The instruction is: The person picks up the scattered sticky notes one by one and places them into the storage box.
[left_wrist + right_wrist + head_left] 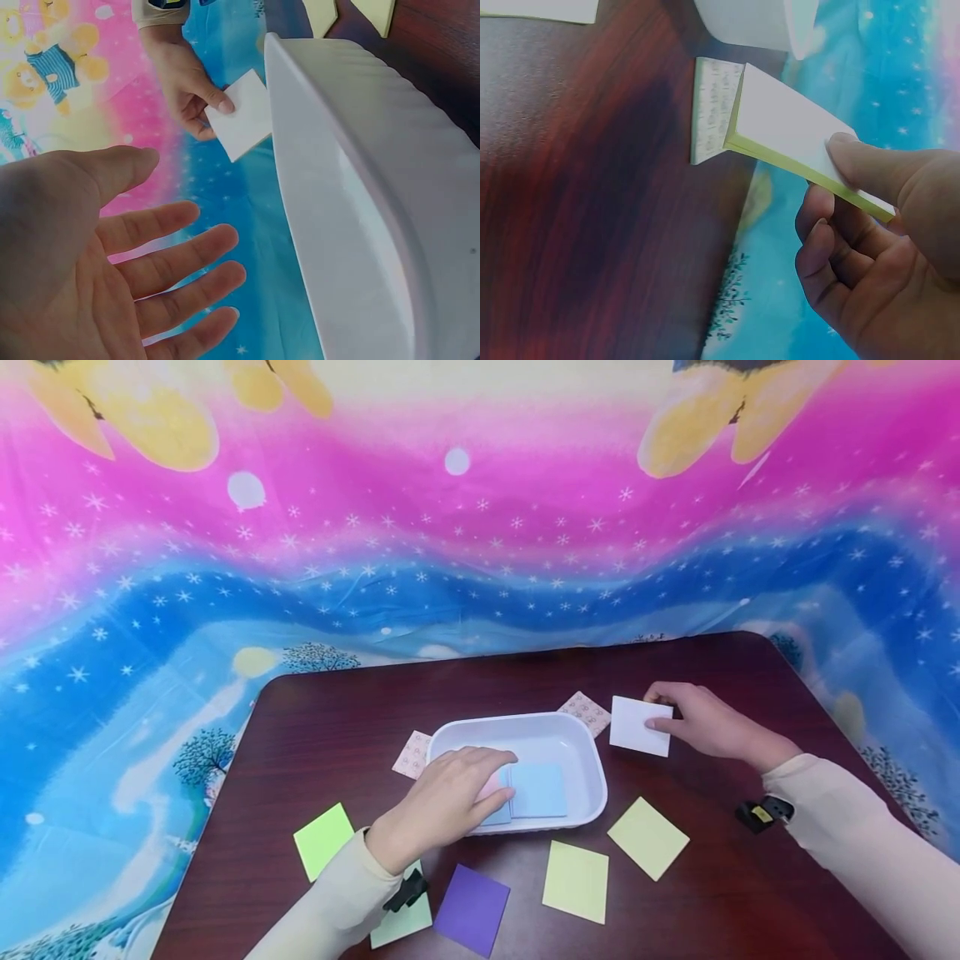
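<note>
My right hand [712,727] pinches a square sticky note pad [632,727] between thumb and fingers, right of the white plastic basin [587,737]. The pad's white face shows in the head view, and the right wrist view reveals its yellow-green edge [780,160]. Over the basin's left part hovers my left hand [446,797], holding nothing, its fingers extended and spread in the left wrist view. Inside the basin lie light blue pads [542,792] and a pinkish one, partly hidden behind the left hand.
Patterned pads lie by the basin at the left [409,755] and back right [585,713]. Nearer are a bright green pad [322,841], a pale green pad [405,920] under the left wrist, a purple pad [472,910] and two pale yellow pads [576,882]. A printed cloth hangs behind the table.
</note>
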`<state>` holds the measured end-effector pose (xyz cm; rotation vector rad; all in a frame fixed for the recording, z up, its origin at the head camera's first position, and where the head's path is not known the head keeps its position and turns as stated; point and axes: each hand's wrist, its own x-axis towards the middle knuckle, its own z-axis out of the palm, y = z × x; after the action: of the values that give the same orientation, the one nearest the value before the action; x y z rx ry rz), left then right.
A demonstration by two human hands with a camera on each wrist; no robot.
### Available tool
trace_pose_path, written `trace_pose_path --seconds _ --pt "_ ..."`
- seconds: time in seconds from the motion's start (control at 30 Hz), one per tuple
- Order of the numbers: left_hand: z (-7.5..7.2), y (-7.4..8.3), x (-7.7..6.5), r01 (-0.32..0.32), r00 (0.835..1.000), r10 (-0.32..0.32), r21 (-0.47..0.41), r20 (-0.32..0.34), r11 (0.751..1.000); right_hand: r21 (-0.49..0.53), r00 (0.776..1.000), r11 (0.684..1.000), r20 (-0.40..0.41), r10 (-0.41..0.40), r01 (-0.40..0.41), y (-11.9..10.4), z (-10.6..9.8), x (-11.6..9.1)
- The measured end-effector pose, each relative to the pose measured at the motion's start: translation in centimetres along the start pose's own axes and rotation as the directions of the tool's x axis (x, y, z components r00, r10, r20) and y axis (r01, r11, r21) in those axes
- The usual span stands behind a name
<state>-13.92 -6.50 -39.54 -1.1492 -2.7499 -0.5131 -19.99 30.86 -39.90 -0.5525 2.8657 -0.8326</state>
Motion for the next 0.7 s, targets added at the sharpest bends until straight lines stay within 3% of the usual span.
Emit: trace_pose_path --seconds 0.7 --pt "-1.0 0.3 0.6 0.018 0.999 -0.019 -0.01 -0.037 1.0 -0.007 0.997 0.999 -0.05 -0.05 0.049 -4.0 -0.8 -0.3"
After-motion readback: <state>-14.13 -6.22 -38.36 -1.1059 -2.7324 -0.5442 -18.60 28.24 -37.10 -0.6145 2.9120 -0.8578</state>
